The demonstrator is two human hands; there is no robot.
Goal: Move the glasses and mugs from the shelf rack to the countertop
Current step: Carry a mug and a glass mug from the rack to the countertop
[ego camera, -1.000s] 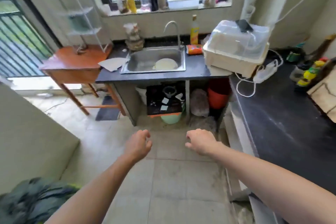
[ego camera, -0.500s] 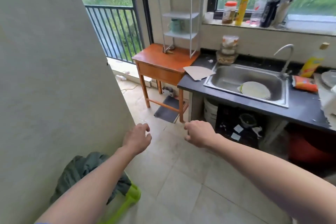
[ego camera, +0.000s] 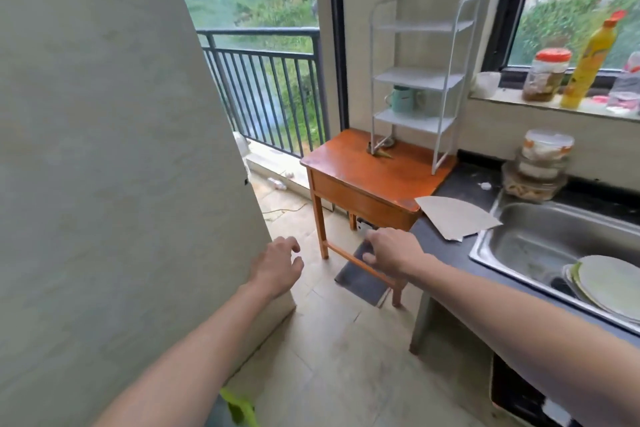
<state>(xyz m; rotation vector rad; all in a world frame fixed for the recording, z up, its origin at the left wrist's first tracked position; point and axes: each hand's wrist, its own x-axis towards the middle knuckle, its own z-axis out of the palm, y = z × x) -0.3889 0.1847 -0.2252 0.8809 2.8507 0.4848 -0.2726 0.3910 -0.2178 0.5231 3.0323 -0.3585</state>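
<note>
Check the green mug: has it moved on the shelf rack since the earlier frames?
No. The green mug sits on the white shelf rack's lowest shelf, near its left posts, as before; only the camera's view has swung toward it.

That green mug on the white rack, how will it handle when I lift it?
The green mug looks rigid and probably breakable if knocked. Its side handle should give a secure hold. Squat and wide, it seems unlikely to tip.

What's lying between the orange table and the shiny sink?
A flat beige cardboard piece lies there on the dark countertop, as the head view shows.
</note>
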